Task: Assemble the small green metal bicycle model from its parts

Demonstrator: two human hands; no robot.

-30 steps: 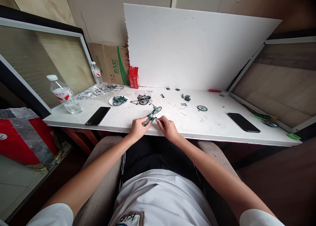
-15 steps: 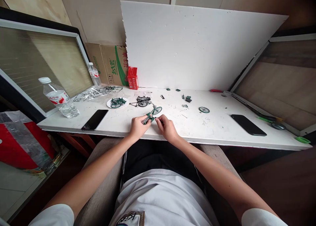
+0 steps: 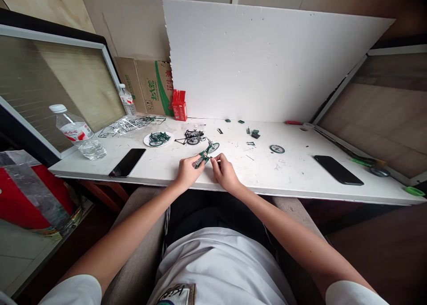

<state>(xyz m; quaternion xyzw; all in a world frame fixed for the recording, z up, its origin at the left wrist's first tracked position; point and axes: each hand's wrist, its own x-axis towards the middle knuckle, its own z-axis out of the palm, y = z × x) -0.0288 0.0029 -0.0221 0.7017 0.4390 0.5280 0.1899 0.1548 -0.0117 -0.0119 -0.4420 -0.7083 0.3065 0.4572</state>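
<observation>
Near the front edge of the white table [image 3: 287, 176], my left hand [image 3: 189, 171] grips a small green model bicycle [image 3: 206, 155], whose one visible wheel points away from me. My right hand [image 3: 226, 171] is closed in a pinch at the bicycle's right side; what its fingertips hold is too small to make out. A loose spoked wheel [image 3: 277, 149] lies to the right. Beyond my hands is a black model bicycle [image 3: 194, 137], and to its left a white plate [image 3: 146, 140] bears green bicycle parts [image 3: 159, 138].
Phones lie at left [image 3: 127, 162] and right [image 3: 338, 170]. A water bottle [image 3: 80, 134] stands at the left edge. Small dark green parts [image 3: 255, 134] are scattered further back. A red box [image 3: 179, 105] stands by the upright white board [image 3: 273, 65].
The view has shifted very slightly. Both hands stay around the green bicycle, which has tilted a little; otherwise the layout looks the same.
</observation>
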